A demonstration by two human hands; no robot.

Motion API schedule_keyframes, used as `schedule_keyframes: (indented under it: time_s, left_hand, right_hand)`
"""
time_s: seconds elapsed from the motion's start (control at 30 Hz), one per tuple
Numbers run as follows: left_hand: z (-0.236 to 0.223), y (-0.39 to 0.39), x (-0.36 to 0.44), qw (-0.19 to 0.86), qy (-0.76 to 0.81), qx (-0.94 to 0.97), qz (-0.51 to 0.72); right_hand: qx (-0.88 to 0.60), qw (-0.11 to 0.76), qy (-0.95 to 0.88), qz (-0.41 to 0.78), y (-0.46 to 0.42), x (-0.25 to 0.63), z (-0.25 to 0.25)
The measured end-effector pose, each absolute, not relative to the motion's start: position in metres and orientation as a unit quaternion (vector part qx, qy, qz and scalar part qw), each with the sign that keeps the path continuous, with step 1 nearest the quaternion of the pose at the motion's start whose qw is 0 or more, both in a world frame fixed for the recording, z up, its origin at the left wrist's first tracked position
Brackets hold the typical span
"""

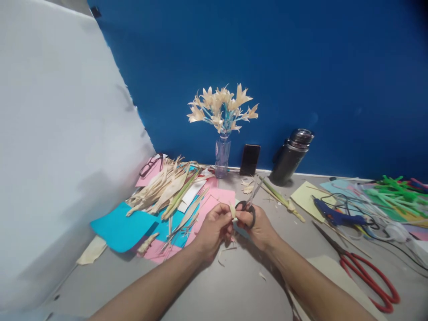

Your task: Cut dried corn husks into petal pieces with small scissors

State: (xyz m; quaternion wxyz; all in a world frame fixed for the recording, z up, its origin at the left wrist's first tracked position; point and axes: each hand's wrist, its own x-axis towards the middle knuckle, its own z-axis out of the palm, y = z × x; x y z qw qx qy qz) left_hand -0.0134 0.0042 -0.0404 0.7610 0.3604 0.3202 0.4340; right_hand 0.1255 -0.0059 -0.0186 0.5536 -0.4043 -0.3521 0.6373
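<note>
My left hand (218, 226) pinches a small pale piece of corn husk (233, 211) between thumb and fingertips, above the table's middle. Close beside it, my right hand (260, 228) has its fingers through the black handles of a small pair of scissors (256, 192), whose blades point up and away. The right fingertips also touch the husk piece. Small husk scraps (227, 249) lie beneath the hands. Part of the husk piece is covered by my fingers.
Dried husks (163, 185) lie on coloured paper (125, 226) at left. Behind stand a vase (222, 158) of husk flowers (219, 104), a phone (250, 159) and a dark flask (290, 158). At right are red-handled scissors (363, 269), a blue glue gun (337, 215) with its cord, and green pipe cleaners (397, 194).
</note>
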Motion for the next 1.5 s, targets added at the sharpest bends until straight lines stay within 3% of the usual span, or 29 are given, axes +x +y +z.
schedule_keyframes:
  time_s: [0.57, 0.93, 1.17, 1.5]
  left_hand:
    - [-0.040, 0.004, -0.018, 0.765, 0.311, 0.362, 0.433]
    - [-0.031, 0.004, -0.015, 0.753, 0.333, 0.352, 0.445]
    - [-0.026, 0.009, -0.019, 0.763, 0.301, 0.317, 0.477]
    - [-0.019, 0.012, -0.021, 0.750, 0.323, 0.301, 0.492]
  right_hand:
    - [-0.409, 0.485, -0.371, 0.678, -0.002, 0.132, -0.032]
    - [-0.450, 0.462, -0.416, 0.642, 0.000, 0.134, -0.038]
    - [-0.412, 0.366, -0.526, 0.647, -0.004, 0.135, -0.035]
    - [-0.393, 0.350, -0.565, 0.636, -0.010, 0.130, -0.036]
